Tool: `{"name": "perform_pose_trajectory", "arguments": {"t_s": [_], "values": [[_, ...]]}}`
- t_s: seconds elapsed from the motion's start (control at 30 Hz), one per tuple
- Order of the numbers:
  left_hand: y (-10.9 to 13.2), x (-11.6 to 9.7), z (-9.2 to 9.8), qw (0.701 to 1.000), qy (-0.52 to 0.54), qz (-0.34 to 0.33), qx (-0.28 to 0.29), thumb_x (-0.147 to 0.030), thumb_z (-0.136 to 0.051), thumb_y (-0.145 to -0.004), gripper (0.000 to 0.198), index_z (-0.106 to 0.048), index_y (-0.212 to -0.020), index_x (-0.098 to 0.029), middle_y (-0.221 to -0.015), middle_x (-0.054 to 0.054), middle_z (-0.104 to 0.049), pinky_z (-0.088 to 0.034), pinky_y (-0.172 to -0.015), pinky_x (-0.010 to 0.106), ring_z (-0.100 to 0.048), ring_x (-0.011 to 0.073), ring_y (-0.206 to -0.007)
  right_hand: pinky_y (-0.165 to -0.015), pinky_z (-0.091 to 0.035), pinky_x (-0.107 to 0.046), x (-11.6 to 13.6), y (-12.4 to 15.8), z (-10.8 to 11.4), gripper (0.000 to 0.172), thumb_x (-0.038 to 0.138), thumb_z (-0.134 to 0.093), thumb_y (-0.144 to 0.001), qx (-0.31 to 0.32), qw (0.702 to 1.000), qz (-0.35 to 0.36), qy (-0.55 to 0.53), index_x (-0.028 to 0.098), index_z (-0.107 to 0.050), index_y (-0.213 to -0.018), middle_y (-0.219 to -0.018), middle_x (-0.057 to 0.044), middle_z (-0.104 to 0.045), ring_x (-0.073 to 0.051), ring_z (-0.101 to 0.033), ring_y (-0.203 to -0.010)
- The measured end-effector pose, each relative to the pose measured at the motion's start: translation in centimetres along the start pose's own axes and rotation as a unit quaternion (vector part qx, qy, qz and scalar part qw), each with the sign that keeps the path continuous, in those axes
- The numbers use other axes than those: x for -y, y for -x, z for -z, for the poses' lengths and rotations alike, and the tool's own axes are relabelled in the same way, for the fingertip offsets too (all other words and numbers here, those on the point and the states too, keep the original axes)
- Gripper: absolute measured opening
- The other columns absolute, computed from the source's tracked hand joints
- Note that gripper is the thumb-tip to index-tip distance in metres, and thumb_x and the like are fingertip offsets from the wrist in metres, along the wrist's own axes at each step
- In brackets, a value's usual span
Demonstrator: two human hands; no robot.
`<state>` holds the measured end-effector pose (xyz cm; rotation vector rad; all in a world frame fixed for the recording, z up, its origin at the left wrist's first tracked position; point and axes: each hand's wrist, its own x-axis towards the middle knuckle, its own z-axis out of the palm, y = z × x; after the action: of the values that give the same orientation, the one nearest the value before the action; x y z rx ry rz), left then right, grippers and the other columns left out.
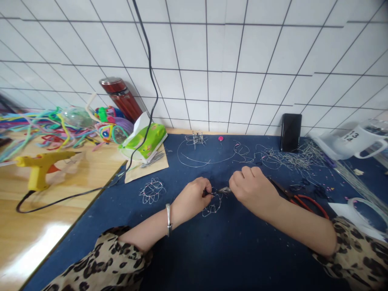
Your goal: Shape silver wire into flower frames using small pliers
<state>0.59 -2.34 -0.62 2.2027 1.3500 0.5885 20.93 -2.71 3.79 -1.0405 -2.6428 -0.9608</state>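
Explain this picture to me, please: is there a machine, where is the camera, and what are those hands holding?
No machine here: these are a person's own bare hands, seen from a camera worn on the head, looking forward and down. The left hand pinches a looped wire piece; the right hand is closed around a tool, with only its metal tip showing. On the blue surface lie another wire piece and loose wire. A yellow glue gun is on the wood at left.

tool [224, 190]: handle hidden by right fingers [247, 173] | pipe cleaners [51, 117]: cut at left edge | specks [332, 188]: too small to identify
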Motion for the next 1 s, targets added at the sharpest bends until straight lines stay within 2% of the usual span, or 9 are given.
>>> {"name": "perform_pose_trajectory", "arguments": {"t_s": [1.0], "values": [[0.05, -0.13, 0.12, 1.000, 0.007, -0.014, 0.019, -0.010, -0.056, -0.071, 0.009, -0.053, -0.074, -0.018, -0.068, -0.002, -0.052, -0.036, -0.054, 0.023, -0.047, 0.0109, -0.058, -0.057, -0.013, -0.033, -0.72, -0.98, 0.16, 0.020, 0.006, -0.041, -0.078, -0.001, 0.997, 0.077, -0.018, 0.016, -0.052, -0.064, -0.060, -0.003, -0.044, -0.015, -0.032, -0.062]]}}
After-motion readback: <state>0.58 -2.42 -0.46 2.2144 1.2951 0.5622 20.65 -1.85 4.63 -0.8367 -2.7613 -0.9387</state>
